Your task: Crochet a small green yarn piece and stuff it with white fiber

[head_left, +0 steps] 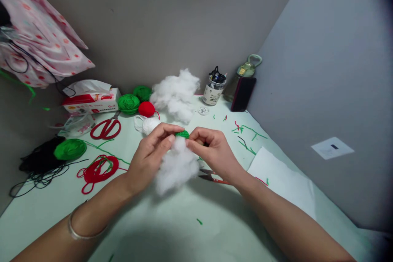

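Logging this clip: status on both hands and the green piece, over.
Left hand pinching stuffing tuft. Right hand pinching green crochet piece, tuft touching it. Snips lie beneath right wrist.

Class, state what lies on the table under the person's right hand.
Small snips lie there, points toward the white stuffing; the right hand covers their other end.

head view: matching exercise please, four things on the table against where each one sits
1 red-handled metal scissors
2 small green crocheted piece
3 dark rectangular phone
4 loose red yarn coil

a pinched between left hand and right hand
b leaning in the far right corner
c just in front of the red-and-white cardboard tissue box
d flat, left of the left wrist

Pairs: 1-c, 2-a, 3-b, 4-d
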A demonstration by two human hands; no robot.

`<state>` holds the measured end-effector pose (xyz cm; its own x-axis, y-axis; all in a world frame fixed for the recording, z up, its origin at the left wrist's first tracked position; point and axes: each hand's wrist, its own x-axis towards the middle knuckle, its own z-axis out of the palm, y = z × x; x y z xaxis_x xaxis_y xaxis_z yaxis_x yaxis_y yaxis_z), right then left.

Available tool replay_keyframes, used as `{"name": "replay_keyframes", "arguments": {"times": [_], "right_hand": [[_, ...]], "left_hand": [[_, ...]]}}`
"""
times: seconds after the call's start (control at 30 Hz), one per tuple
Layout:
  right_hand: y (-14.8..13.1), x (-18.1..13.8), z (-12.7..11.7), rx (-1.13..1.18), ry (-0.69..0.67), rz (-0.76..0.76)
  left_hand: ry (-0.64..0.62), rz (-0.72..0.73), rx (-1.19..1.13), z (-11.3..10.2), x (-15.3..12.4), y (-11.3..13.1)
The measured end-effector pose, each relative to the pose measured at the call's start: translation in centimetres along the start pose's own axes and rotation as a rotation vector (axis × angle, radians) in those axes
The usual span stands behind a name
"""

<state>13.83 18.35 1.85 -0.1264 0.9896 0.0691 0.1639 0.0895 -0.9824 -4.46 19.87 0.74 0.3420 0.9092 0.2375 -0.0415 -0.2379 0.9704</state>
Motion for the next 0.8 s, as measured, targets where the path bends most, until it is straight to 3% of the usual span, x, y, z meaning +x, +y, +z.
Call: {"name": "replay_keyframes", "arguments": {"times": [0.33,0.5,0.67,0.8], "right_hand": [[-1.4,-1.2,-0.2,-0.363,-0.071,-0.171],[-0.9,-2.2,0.9,-0.507,-0.101,-0.339],[-0.1,-1.2,1.0,-0.181,-0.068,-0.079],[0.5,-0.4,0.8,-0.16,0.078,-0.065]], "left_hand": [[0.024,-0.048,-0.117,0.4,0.4,-0.8],[0.134,-0.015,0.019,1.0,0.1,-0.8],[0.212,0.097,0.024,1.5,-0.4,-1.4],[0.158,0.131,0.014,1.4,-0.8,-1.2]]}}
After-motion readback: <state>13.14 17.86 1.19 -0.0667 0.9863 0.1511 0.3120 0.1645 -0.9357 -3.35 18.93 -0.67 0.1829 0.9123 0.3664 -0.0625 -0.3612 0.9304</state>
